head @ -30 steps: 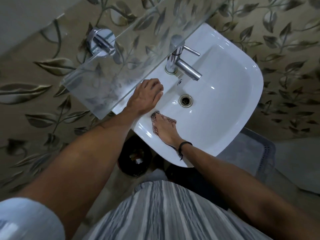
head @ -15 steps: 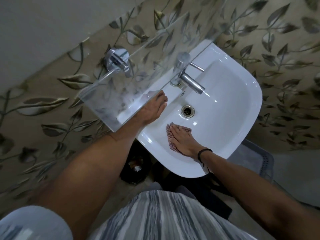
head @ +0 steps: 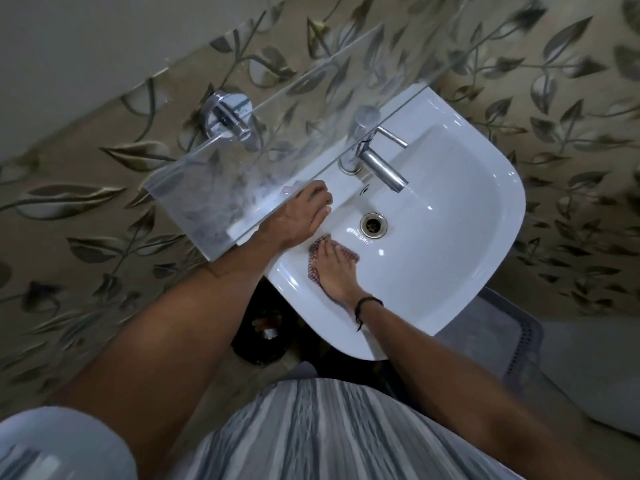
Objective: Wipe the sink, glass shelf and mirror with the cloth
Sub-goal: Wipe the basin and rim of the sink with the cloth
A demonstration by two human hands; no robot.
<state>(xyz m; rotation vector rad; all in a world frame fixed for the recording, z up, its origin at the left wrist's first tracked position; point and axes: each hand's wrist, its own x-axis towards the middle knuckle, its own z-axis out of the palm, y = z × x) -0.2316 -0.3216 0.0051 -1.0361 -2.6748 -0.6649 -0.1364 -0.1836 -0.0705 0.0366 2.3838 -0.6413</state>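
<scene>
I see my right hand (head: 337,271) flat, fingers straight, pressing checked cloth (head: 314,263) beneath it onto sink (head: 450,237) basin; left hand (head: 299,216) relaxed on rim, just beside.

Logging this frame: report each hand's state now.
Left hand: open, resting on the white ceramic sink ledge, holding nothing.
Right hand: open and flat, pressing the red checked cloth into the basin.
</scene>
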